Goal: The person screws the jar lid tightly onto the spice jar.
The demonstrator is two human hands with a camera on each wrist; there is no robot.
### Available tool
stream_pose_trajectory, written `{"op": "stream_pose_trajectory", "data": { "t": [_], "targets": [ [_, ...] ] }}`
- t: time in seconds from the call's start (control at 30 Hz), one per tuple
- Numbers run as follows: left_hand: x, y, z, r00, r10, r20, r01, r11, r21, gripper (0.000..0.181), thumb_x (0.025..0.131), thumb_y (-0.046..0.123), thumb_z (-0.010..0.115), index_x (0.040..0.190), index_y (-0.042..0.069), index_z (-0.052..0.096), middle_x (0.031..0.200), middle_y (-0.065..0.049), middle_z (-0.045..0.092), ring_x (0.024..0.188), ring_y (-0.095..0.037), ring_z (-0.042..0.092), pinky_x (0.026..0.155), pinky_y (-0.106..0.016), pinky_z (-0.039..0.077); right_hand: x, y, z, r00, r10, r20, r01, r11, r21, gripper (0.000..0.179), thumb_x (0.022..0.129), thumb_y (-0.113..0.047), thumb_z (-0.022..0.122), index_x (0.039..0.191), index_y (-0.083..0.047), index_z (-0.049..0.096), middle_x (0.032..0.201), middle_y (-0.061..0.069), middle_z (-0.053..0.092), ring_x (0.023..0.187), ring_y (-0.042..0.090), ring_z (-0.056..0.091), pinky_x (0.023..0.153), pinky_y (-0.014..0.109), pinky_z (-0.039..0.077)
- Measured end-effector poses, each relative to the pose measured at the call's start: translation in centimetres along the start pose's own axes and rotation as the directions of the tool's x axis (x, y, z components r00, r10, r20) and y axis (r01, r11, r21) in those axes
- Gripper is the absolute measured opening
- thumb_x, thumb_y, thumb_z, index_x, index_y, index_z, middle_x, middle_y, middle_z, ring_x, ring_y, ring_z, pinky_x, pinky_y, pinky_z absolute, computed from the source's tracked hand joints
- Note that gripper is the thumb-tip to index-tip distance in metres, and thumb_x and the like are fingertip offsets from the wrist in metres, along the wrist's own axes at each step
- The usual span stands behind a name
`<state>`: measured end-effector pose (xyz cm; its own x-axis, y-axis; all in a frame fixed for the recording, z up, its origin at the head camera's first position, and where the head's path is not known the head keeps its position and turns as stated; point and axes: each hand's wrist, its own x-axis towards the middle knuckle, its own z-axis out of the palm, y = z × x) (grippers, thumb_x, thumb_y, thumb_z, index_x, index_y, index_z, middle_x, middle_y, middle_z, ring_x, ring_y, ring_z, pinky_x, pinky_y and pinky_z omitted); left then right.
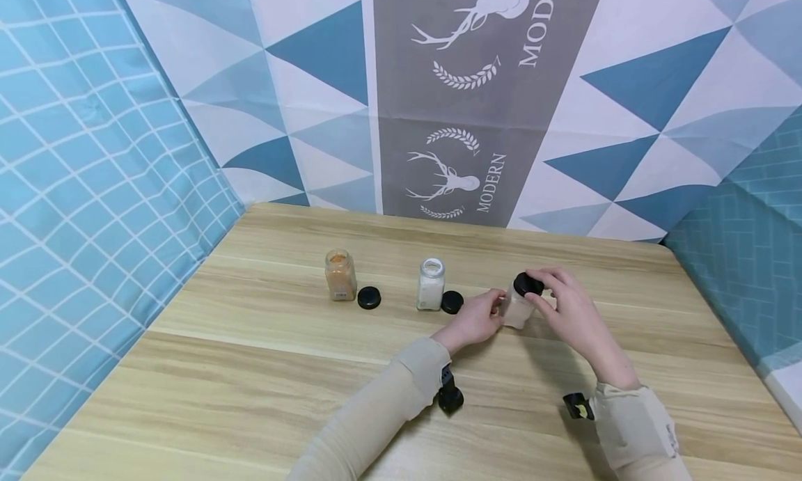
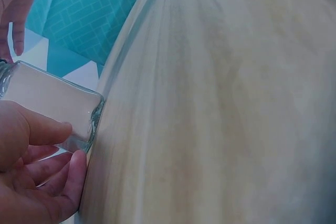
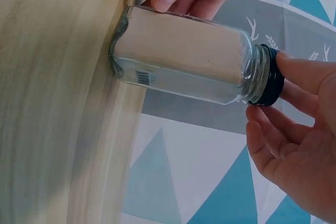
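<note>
A clear square glass jar (image 3: 181,53) of pale beige powder stands on the table, a barcode label near its base. My left hand (image 1: 476,319) holds it low down from the left; in the left wrist view the thumb (image 2: 47,129) lies on the glass near the bottom. With the fingers and thumb of my right hand (image 1: 573,314) I grip the black screw lid (image 3: 270,77) on its neck. Threads of the neck show through the glass below the lid in the right wrist view.
Left of the hands stand an uncapped jar of white powder (image 1: 431,286) with a black lid (image 1: 452,301) beside it, and an uncapped jar of orange-brown powder (image 1: 341,278) with another black lid (image 1: 369,298). The wooden table (image 1: 250,397) meets a patterned cloth (image 1: 438,105) at the back.
</note>
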<state>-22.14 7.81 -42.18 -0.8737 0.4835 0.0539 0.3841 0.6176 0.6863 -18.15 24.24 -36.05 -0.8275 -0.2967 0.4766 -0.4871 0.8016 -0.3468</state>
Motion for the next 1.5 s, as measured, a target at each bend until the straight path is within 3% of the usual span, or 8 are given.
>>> {"op": "stream_pose_trajectory", "data": {
  "t": [0.13,0.37,0.6,0.77,0.9,1.13,1.5],
  "targets": [
    [0.01,0.00,-0.02,1.000,-0.005,0.000,0.005,1.000,0.000,0.042,0.085,0.011,0.060,0.126,0.010,0.049,0.120,-0.006,0.060,0.101,-0.012,0.058,0.082,-0.018,0.045,-0.13,-0.03,0.10,0.999,0.038,0.002,-0.038,0.999,0.003,0.037,0.084,-0.016,0.065,0.117,0.001,0.058,0.109,0.018,0.056,0.093,0.031,0.055,0.072,0.043,0.046],
    [-0.04,-0.02,-0.10,1.000,0.000,-0.001,0.000,1.000,-0.001,0.043,0.085,0.010,0.060,0.126,0.009,0.049,0.120,-0.007,0.060,0.102,-0.013,0.059,0.082,-0.019,0.046,-0.46,0.04,0.14,0.998,0.040,-0.038,-0.041,0.999,-0.006,0.036,0.081,-0.006,0.065,0.116,0.002,0.058,0.105,0.017,0.056,0.083,0.027,0.055,0.070,0.041,0.045],
    [0.00,-0.07,-0.03,1.000,0.003,0.002,-0.003,1.000,-0.003,0.043,0.086,0.010,0.060,0.127,0.009,0.048,0.121,-0.007,0.060,0.103,-0.014,0.059,0.083,-0.019,0.046,-0.59,0.18,0.16,0.997,0.061,-0.053,-0.061,0.998,0.001,0.035,0.080,-0.006,0.066,0.114,0.001,0.059,0.105,0.017,0.055,0.088,0.030,0.054,0.072,0.045,0.044],
    [0.00,-0.07,0.08,1.000,0.001,-0.005,-0.001,1.000,-0.007,0.043,0.085,0.010,0.060,0.127,0.010,0.049,0.120,-0.007,0.060,0.102,-0.014,0.059,0.082,-0.018,0.045,-0.48,0.26,0.29,0.997,0.051,-0.063,-0.050,0.998,0.028,0.039,0.080,-0.007,0.068,0.116,0.003,0.055,0.119,0.023,0.048,0.103,0.037,0.049,0.082,0.051,0.040],
    [-0.05,-0.01,0.07,1.000,-0.002,-0.004,0.002,1.000,-0.016,0.042,0.085,0.010,0.061,0.126,0.010,0.049,0.119,-0.007,0.060,0.101,-0.013,0.059,0.081,-0.018,0.045,-0.29,0.32,0.47,0.999,0.022,-0.048,-0.019,0.998,0.055,0.047,0.080,-0.006,0.067,0.123,0.004,0.049,0.131,0.024,0.040,0.104,0.038,0.049,0.085,0.051,0.040],
    [-0.09,0.10,-0.13,1.000,-0.004,0.000,0.004,1.000,-0.019,0.042,0.085,0.011,0.060,0.126,0.010,0.049,0.120,-0.007,0.060,0.102,-0.013,0.059,0.082,-0.018,0.045,-0.07,0.30,0.74,0.999,-0.018,-0.046,0.021,0.998,0.066,0.047,0.081,-0.005,0.066,0.124,0.004,0.049,0.128,0.021,0.046,0.114,0.036,0.045,0.088,0.050,0.039],
    [-0.21,0.10,-0.27,1.000,-0.011,0.002,0.011,0.999,-0.031,0.043,0.085,0.011,0.061,0.126,0.010,0.049,0.121,-0.007,0.060,0.103,-0.014,0.059,0.083,-0.019,0.046,-0.46,0.45,0.51,0.998,-0.020,-0.059,0.023,0.998,0.064,0.044,0.079,0.000,0.066,0.121,0.003,0.052,0.122,0.020,0.052,0.104,0.035,0.054,0.086,0.048,0.042]
  ]
}}
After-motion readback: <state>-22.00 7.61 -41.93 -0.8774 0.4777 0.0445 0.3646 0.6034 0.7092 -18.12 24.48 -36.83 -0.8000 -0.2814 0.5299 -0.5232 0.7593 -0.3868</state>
